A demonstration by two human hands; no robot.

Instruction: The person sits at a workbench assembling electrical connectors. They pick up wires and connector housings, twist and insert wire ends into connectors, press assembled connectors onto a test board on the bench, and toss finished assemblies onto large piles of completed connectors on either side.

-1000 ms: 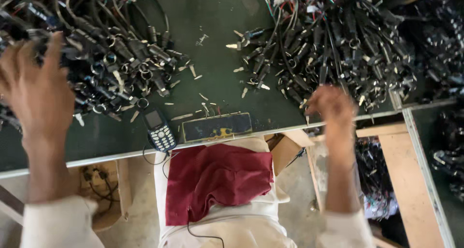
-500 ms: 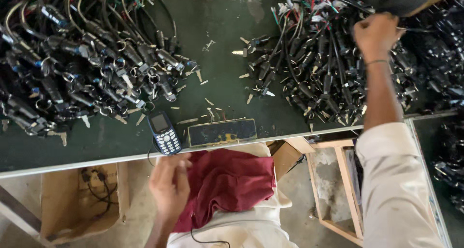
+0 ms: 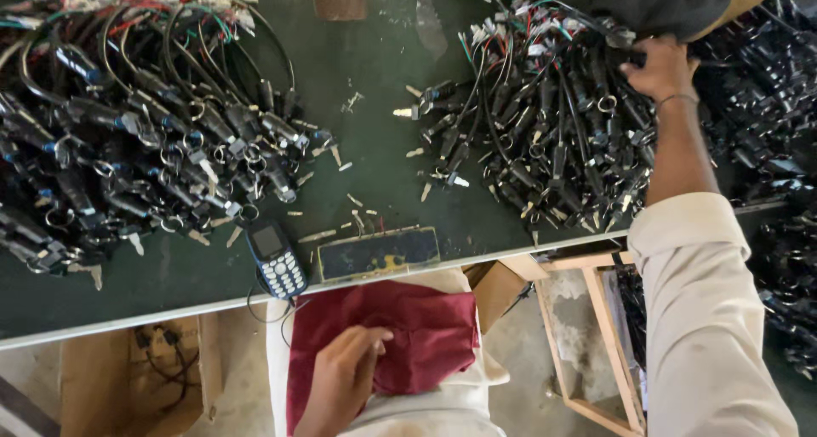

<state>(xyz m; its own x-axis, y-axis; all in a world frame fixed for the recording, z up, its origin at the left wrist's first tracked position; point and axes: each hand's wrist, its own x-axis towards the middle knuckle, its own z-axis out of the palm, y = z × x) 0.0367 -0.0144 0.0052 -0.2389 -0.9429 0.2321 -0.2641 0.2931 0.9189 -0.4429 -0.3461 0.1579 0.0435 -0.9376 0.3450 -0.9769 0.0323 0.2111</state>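
Observation:
My right hand (image 3: 662, 68) reaches far across the dark green table (image 3: 366, 62) into the right pile of black wired key-lock parts (image 3: 545, 139), fingers curled into the cables at its far edge; what it grips is hidden. My left hand (image 3: 340, 377) rests below the table edge on a dark red cloth (image 3: 425, 335) on my lap, fingers loosely apart. A second large pile of the same black parts with rings and keys (image 3: 128, 148) lies at the left of the table.
A small keypad phone (image 3: 277, 260) and a flat dark rectangular block (image 3: 379, 254) lie near the front edge. Small metal bits are scattered mid-table. A wooden frame (image 3: 596, 335) and cardboard boxes (image 3: 136, 369) sit below. More black parts (image 3: 783, 148) at right.
My left hand dropped from the left pile to my lap and settled on the red cloth. My right hand rose from the table's front edge and pushed into the far side of the right pile.

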